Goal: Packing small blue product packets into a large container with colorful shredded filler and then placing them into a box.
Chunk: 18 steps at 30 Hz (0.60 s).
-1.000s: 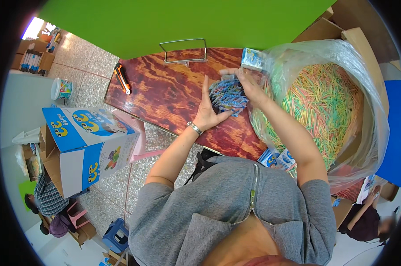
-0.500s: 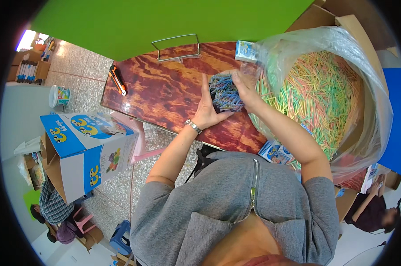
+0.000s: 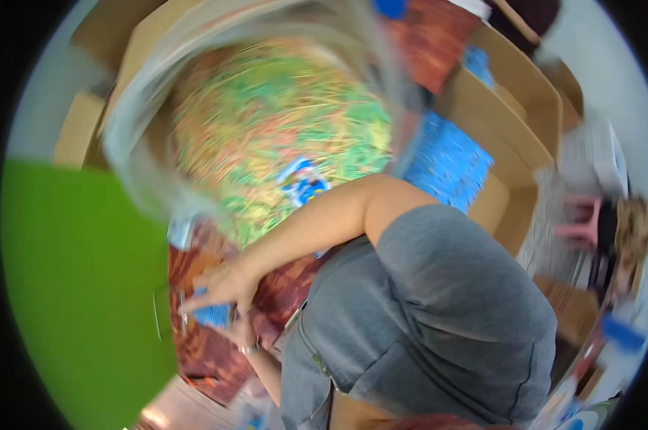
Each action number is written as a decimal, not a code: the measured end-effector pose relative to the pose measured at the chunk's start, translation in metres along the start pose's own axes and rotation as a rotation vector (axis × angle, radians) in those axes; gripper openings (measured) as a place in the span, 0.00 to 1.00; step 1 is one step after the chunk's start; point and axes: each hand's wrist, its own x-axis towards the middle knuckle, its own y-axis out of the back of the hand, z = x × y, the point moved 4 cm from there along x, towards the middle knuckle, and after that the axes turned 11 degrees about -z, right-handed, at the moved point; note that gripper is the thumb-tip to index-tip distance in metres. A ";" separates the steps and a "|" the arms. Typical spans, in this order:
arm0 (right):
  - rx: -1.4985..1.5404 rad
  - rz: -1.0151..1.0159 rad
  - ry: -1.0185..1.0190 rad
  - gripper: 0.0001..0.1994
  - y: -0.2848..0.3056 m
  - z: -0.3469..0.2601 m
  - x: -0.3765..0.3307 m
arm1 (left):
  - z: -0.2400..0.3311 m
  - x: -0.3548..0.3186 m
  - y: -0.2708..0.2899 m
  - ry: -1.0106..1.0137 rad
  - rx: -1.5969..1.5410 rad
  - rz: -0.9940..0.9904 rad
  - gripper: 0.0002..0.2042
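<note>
My right hand (image 3: 227, 283) reaches across the front of me, its fingers blurred and laid over a small blue bundle (image 3: 213, 312) that looks like stacked packets. My left hand (image 3: 239, 331), with a metal band at the wrist, holds the bundle's near side and is partly hidden. Both hands are low over the red-brown marbled table (image 3: 281, 287). Beyond my right forearm lies a large heap of thin pastel sticks (image 3: 281, 122) inside a clear plastic bag (image 3: 134, 154). A blue and white packet (image 3: 302, 183) rests on the sticks near that forearm.
Another packet (image 3: 180, 233) lies by the bag's edge. An orange cutter (image 3: 202, 380) is at the table's end, beside a green panel (image 3: 87, 287). On the right, an open cardboard box (image 3: 510, 193) stands by a pile of blue packets (image 3: 449, 161). A pink stool (image 3: 585, 218) is farther off.
My view has swung to the right, bringing the bag of sticks to the upper middle and boxes into sight. The bundle stays between my hands; my right fingers now spread over it.
</note>
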 end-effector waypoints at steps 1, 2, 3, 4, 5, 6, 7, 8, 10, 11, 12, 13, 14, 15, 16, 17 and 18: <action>-0.020 0.070 -0.068 0.56 0.013 -0.010 -0.021 | 0.040 0.011 -0.009 -0.151 0.155 -0.127 0.52; -0.028 0.163 -0.068 0.57 0.019 -0.024 -0.032 | 0.055 0.013 -0.009 -0.239 0.099 -0.161 0.54; -0.045 0.256 -0.075 0.58 0.032 -0.035 -0.048 | 0.078 0.022 -0.019 -0.388 0.178 -0.229 0.55; -0.054 0.296 -0.107 0.58 0.042 -0.042 -0.070 | 0.104 0.029 -0.031 -0.539 0.253 -0.291 0.56; -0.133 0.478 -0.111 0.57 0.055 -0.056 -0.101 | 0.134 0.036 -0.046 -0.565 0.251 -0.335 0.56; -0.209 0.647 -0.105 0.55 0.062 -0.067 -0.128 | 0.166 0.038 -0.068 -0.566 0.308 -0.411 0.56; -0.227 0.712 -0.136 0.51 0.065 -0.073 -0.153 | 0.193 0.040 -0.092 -0.572 0.362 -0.492 0.56; -0.227 0.743 -0.152 0.51 0.064 -0.079 -0.172 | 0.211 0.041 -0.107 -0.586 0.368 -0.524 0.56; -0.290 0.873 -0.137 0.46 0.063 -0.095 -0.217 | 0.243 0.034 -0.144 -0.733 0.414 -0.730 0.55; -0.300 0.908 -0.216 0.40 0.062 -0.107 -0.247 | 0.255 0.033 -0.170 -0.774 0.474 -0.829 0.57; -0.331 0.983 -0.189 0.38 0.063 -0.119 -0.274 | 0.275 0.026 -0.192 -0.941 0.604 -0.859 0.59; -0.359 1.055 -0.176 0.36 0.059 -0.124 -0.303 | 0.288 0.021 -0.222 -1.106 0.720 -0.893 0.60; -0.368 1.070 -0.283 0.34 0.053 -0.129 -0.331 | 0.302 0.014 -0.250 -1.034 0.599 -0.966 0.59; -0.380 1.086 -0.289 0.34 0.053 -0.143 -0.362 | 0.315 0.003 -0.277 -0.958 0.487 -1.027 0.58; -0.343 1.129 -0.365 0.34 0.048 -0.156 -0.392 | 0.323 -0.007 -0.303 -0.990 0.404 -1.111 0.58; -0.398 1.131 -0.467 0.33 0.040 -0.171 -0.424 | 0.331 -0.018 -0.328 -1.026 0.306 -1.191 0.58; -0.330 1.169 -0.603 0.34 0.025 -0.179 -0.453 | 0.340 -0.030 -0.351 -0.929 0.150 -1.290 0.58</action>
